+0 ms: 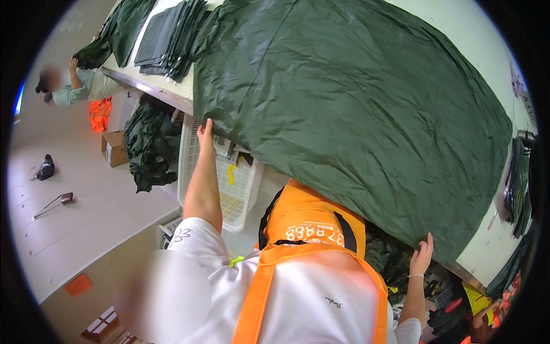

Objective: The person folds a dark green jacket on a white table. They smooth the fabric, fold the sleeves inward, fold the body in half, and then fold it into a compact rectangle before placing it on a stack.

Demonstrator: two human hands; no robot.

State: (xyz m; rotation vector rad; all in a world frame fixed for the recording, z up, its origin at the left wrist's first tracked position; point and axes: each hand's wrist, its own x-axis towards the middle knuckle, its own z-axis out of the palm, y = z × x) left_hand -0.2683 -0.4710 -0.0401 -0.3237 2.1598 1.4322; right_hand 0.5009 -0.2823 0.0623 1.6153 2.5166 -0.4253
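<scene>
A large dark green sheet of thin, wrinkled, slightly shiny material (pixel 349 109) lies spread over the table, its near edge hanging past the table's front. At its left corner, my left hand (pixel 206 137) is closed on the edge, fingertips pinching it. Far to the right, my right hand (pixel 421 259) grips the same near edge close to the other corner, with a thin band at the wrist. The sheet partly hides the fingertips of both hands.
Folded dark green pieces (pixel 172 37) are stacked on the pale table (pixel 184 90). Below stand a white plastic basket (pixel 192 152) and bunched green fabric (pixel 148 143). A cardboard box (pixel 114 149) sits on the floor. Another person (pixel 86 86) handles green material at the far left.
</scene>
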